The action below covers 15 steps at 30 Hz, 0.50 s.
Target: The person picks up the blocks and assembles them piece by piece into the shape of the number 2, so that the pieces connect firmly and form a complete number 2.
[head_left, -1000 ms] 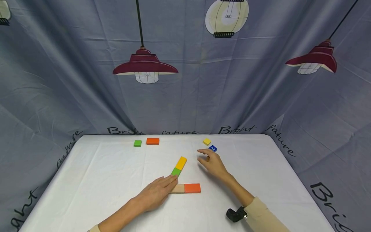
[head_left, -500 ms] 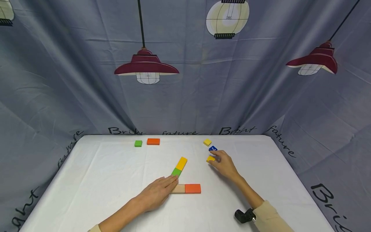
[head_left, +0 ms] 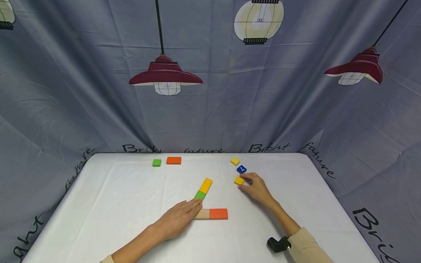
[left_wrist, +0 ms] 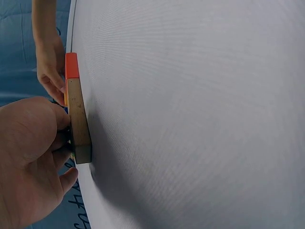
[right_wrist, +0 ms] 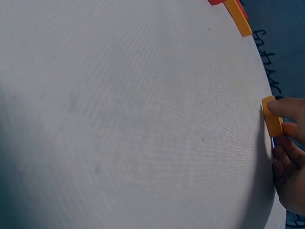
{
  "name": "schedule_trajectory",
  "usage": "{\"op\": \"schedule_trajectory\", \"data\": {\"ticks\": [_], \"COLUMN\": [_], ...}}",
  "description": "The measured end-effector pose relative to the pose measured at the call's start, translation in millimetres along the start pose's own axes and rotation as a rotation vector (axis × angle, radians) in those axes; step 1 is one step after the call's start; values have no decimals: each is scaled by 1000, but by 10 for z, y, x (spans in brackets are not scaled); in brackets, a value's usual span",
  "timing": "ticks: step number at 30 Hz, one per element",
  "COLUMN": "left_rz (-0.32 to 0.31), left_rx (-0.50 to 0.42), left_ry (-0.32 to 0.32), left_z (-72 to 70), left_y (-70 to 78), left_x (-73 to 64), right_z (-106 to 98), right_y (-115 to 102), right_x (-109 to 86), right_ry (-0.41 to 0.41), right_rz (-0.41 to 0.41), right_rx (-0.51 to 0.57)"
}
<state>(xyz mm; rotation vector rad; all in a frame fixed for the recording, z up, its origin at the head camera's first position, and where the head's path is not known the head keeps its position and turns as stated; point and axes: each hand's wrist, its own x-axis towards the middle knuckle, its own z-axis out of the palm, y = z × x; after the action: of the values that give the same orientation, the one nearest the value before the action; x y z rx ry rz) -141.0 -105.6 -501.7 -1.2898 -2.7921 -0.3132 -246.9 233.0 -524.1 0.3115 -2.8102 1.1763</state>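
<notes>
My left hand (head_left: 180, 218) lies over the near row of blocks, its straight fingers touching a plain wood block (head_left: 202, 214) and reaching the green block (head_left: 200, 195). An orange-red block (head_left: 218, 213) meets the wood block's right end. Beyond the green block, a longer yellow block (head_left: 205, 185) continues the slanted line. With thumb and forefinger, my right hand (head_left: 257, 188) pinches a small yellow block (head_left: 239, 180) at the right; the right wrist view shows the thumb against the yellow block (right_wrist: 272, 117). Just beyond it lies a blue block (head_left: 241, 169) with a white mark.
Farther back on the white table (head_left: 108, 204) is another small yellow block (head_left: 235, 161). A green block (head_left: 156, 163) and an orange block (head_left: 173, 160) lie at the back left. A grey printed curtain (head_left: 210, 117) hangs behind the table.
My right hand has moved right and slightly toward me, uncovering the small yellow block it pinches. Its forefinger has drawn back from the blue block. My left hand has stayed in place.
</notes>
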Motion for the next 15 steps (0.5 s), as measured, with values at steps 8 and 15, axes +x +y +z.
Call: {"op": "schedule_trajectory", "data": {"ticks": [8, 15], "left_rz": [-33, -33], "left_rx": [-2, 7], "left_ry": [-42, -43], "left_z": [-5, -13], "left_y": [12, 16], "left_x": [8, 14], "right_z": [3, 17], "right_y": [11, 21], "right_x": [-7, -15], "right_ry": [-12, 2], "right_rz": [17, 12], "right_rx": [-14, -36]}}
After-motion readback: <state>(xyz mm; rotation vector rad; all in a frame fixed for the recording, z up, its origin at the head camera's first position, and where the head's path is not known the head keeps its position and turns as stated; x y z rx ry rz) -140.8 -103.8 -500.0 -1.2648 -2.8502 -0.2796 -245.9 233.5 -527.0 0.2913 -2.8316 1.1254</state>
